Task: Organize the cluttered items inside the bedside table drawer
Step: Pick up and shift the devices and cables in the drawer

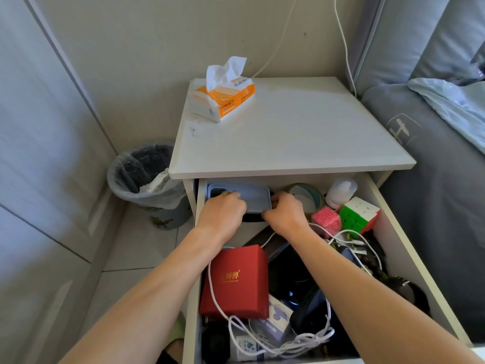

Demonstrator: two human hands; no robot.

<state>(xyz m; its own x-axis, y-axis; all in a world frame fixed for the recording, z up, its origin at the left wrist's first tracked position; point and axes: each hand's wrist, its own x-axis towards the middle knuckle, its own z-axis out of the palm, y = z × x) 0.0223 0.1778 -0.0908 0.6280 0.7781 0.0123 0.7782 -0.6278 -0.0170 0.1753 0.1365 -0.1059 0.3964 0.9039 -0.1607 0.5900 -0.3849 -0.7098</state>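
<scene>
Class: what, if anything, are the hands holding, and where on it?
Both hands, left and right, hold the blue-grey tray by its opposite short ends.

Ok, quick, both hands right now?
Left hand: grips the blue-grey tray at its left end.
Right hand: grips the same tray's right end.

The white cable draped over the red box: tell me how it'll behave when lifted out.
The white cable looks thin and floppy, so it would probably sag. Its loops lie tangled near the drawer's front, so it may snag things. It crosses the red box and might drag it.
</scene>
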